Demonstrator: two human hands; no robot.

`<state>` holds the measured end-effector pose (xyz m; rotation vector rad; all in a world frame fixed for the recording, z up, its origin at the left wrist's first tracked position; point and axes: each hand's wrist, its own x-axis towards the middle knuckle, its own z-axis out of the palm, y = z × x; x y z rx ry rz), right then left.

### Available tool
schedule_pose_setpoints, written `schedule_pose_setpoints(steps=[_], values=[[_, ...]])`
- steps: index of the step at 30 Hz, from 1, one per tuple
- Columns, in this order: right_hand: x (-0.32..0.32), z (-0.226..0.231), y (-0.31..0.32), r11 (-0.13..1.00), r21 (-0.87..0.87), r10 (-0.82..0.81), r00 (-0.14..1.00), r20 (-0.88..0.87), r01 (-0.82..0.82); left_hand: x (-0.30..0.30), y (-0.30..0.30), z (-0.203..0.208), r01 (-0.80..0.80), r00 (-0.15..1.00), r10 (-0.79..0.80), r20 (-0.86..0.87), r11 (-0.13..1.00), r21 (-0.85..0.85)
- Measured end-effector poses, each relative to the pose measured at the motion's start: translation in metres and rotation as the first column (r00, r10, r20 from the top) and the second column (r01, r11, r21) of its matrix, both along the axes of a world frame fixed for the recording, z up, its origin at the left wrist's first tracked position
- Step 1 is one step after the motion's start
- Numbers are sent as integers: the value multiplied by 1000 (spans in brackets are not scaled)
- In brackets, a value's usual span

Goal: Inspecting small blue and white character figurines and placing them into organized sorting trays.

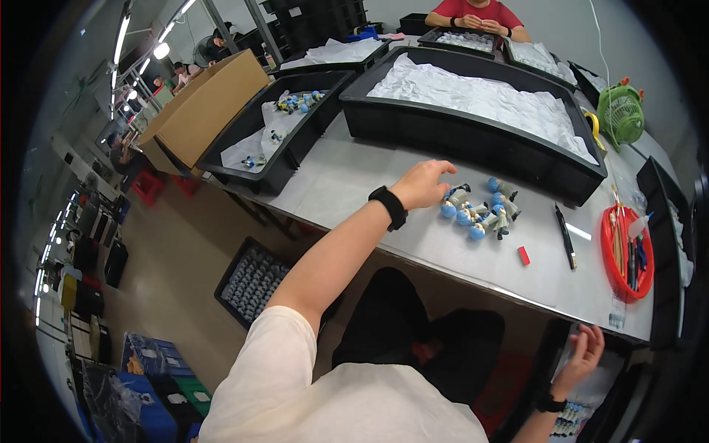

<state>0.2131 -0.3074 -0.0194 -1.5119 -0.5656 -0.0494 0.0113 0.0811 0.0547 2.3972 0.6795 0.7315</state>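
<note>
My left hand (423, 184) reaches over the table, its fingers stretched and apart at the left edge of a small pile of toy figurines (481, 214). The figurines have round blue heads and pale grey bodies, and lie in a loose cluster. Nothing shows in that hand's grasp; its underside is hidden. Off the table's front right edge is my right hand (579, 360), fingers loosely bent and apart, with nothing visible in it. Beneath it stands a dark tray holding rows of figurines (569, 419). A black pen (566, 236) and a small red block (523, 256) lie right of the pile.
A large black tray (473, 133) lined with white sheeting stands behind the pile. At the left, another black tray (295, 159) holds several figurines beside a cardboard box (203, 111). A red basket (607, 255) of tools and a green fan (620, 112) are at right. Across sits a co-worker (480, 18).
</note>
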Motion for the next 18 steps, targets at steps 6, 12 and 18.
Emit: schedule_pose_setpoints(steps=[6, 12, 18], values=[[-87, 10, 94, 852, 54, 524, 847, -87, -521, -6, 18, -12, 72, 985, -95, -146, 986, -152], [-113, 29, 142, 734, -36, 677, 735, -39, -679, -43, -14, 19, 214, 939, 23, 344, 745, -632], [-113, 46, 191, 672, 155, 738, 636, -226, -724, -51, -54, -3, 413, 888, -47, 458, 522, -746]])
